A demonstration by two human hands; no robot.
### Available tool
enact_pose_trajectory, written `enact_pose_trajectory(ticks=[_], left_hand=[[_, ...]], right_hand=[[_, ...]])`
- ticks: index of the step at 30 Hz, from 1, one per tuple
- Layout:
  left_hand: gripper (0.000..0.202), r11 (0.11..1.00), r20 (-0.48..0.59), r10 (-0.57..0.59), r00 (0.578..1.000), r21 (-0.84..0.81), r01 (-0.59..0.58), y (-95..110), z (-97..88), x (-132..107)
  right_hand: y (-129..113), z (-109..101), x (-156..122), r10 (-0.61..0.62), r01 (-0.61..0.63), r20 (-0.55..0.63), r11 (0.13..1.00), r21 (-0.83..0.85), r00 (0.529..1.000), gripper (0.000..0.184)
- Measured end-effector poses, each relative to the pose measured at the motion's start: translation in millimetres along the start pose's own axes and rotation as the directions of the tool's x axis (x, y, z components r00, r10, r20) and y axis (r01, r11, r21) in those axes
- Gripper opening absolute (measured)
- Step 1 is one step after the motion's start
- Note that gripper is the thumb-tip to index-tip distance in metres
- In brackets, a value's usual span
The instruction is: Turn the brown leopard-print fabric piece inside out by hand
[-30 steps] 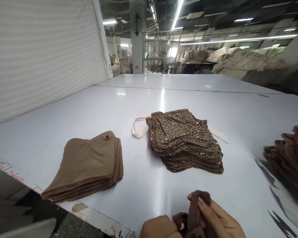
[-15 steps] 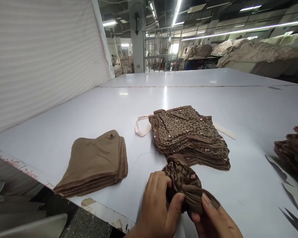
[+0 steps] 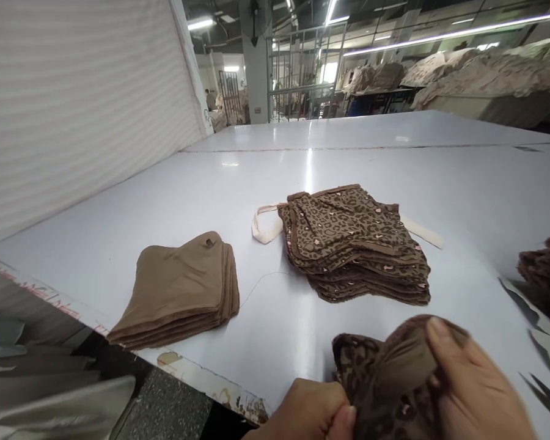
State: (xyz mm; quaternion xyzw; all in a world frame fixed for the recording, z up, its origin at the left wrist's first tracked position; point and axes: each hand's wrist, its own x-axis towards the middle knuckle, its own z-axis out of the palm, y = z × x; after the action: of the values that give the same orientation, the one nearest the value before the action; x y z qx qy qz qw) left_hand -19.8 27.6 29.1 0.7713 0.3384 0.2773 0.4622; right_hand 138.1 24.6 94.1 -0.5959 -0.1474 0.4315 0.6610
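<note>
Between my hands, at the near edge of the table, is a leopard-print fabric piece [image 3: 398, 373] with a plain brown side partly turned outward. My left hand [image 3: 309, 412] is closed in a fist on its left side. My right hand [image 3: 474, 379] pinches its upper right edge between thumb and fingers. Beyond it lies a stack of leopard-print fabric pieces [image 3: 348, 238] with brown edging, on top of a pale strip [image 3: 266, 229] that sticks out at both sides. A neat stack of plain brown pieces [image 3: 178, 287] lies to the left.
The white table [image 3: 201, 189] has a worn, chipped front edge. At the right are a dark brown fabric pile [image 3: 547, 269], paper scraps [image 3: 527, 305] and scissors [image 3: 547, 394]. A white sheet [image 3: 82, 91] hangs at left. Heaped cloth [image 3: 495, 76] stands at the back right.
Both hands have moved nearer and to the right with the fabric piece. It is spread wider now, with more of the plain brown side showing. The stacks lie unchanged.
</note>
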Motion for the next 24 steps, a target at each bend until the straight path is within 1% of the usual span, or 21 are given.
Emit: enact_pose_trajectory(ticks=[1,3,5,6,7,8,9,10,11,12,13,14,15,16,17,18,19,20,21,22,24], left_hand=[[0.04,0.996,0.063,-0.065,0.996,-0.055,0.068,2,-0.9,-3],[0.042,0.984,0.148,-0.117,0.982,-0.118,0.135,4,-1.8,-7],[0.04,0.981,0.176,-0.119,0.977,-0.133,0.143,2,-2.2,-7],[0.039,0.985,0.177,-0.091,0.98,-0.129,0.115,1,-3.3,-5],[0.038,0.991,0.145,-0.058,0.988,-0.114,0.075,1,-5.9,0],[0.036,0.996,0.068,-0.02,0.998,-0.09,0.026,3,-10.1,5],[0.033,0.998,-0.044,0.028,0.999,-0.053,-0.03,6,-16.2,12],[0.03,0.997,-0.171,0.077,0.982,-0.001,-0.078,10,-23.8,19],[0.027,0.992,-0.305,0.127,0.944,0.055,-0.116,15,-32.1,27],[0.03,0.982,-0.343,0.183,0.921,0.106,-0.156,21,-40.1,34],[0.035,0.973,-0.311,0.215,0.926,0.147,-0.176,26,-46.8,40],[0.038,0.971,-0.243,0.207,0.948,0.167,-0.169,29,-51.3,45],[0.036,0.981,-0.125,0.154,0.98,0.14,-0.136,31,-53.0,49],[0.03,0.994,-0.002,0.067,0.998,0.082,-0.066,31,-52.0,51],[0.026,1.0,0.094,-0.031,0.995,0.008,0.03,29,-48.5,51],[0.026,0.988,0.146,-0.124,0.982,-0.071,0.135,26,-43.5,51],[0.028,0.966,0.125,-0.202,0.971,-0.136,0.218,22,-37.7,49],[0.031,0.945,0.053,-0.266,0.962,-0.181,0.271,19,-32.1,47],[0.032,0.937,-0.054,-0.304,0.951,-0.199,0.288,18,-27.5,44],[0.031,0.941,-0.152,-0.309,0.939,-0.189,0.28,17,-24.1,40],[0.03,0.963,-0.267,-0.265,0.927,-0.129,0.238,17,-20.9,34]], right_hand=[[0,2,0,0.042,-0.042,0.026,0.999,0.013,0.999,0.034],[4,2,1,0.077,-0.08,0.051,0.995,0.053,0.996,0.035],[11,-1,5,0.045,-0.047,0.025,0.995,0.086,0.999,0.033],[14,-4,7,0.025,-0.026,0.003,0.997,0.074,1.0,0.03],[16,-8,9,0.007,-0.007,-0.007,0.999,0.049,1.0,0.027],[18,-11,11,-0.013,0.013,0.007,1.0,0.021,1.0,0.026],[19,-15,13,-0.035,0.036,0.051,0.999,-0.003,0.998,0.027],[19,-18,15,-0.059,0.062,0.138,0.998,-0.02,0.989,0.027],[19,-20,16,-0.088,0.099,0.262,0.995,-0.032,0.961,0.025],[19,-22,17,-0.116,0.142,0.39,0.989,-0.037,0.913,0.021],[18,-23,18,-0.143,0.186,0.495,0.982,-0.038,0.857,0.018],[18,-23,18,-0.161,0.222,0.559,0.974,-0.043,0.814,0.017],[17,-23,19,-0.17,0.245,0.58,0.968,-0.051,0.796,0.017],[18,-23,19,-0.164,0.247,0.557,0.966,-0.077,0.814,0.016],[18,-24,20,-0.154,0.238,0.489,0.964,-0.115,0.858,0.017],[20,-24,20,-0.142,0.228,0.402,0.958,-0.174,0.905,0.02],[21,-25,21,-0.151,0.237,0.322,0.939,-0.248,0.935,0.026],[22,-25,20,-0.179,0.269,0.278,0.905,-0.331,0.944,0.032],[24,-25,19,-0.218,0.328,0.292,0.85,-0.412,0.931,0.036],[25,-24,17,-0.251,0.408,0.359,0.779,-0.476,0.899,0.037],[24,-22,9,-0.293,0.58,0.538,0.641,-0.502,0.79,0.025]])
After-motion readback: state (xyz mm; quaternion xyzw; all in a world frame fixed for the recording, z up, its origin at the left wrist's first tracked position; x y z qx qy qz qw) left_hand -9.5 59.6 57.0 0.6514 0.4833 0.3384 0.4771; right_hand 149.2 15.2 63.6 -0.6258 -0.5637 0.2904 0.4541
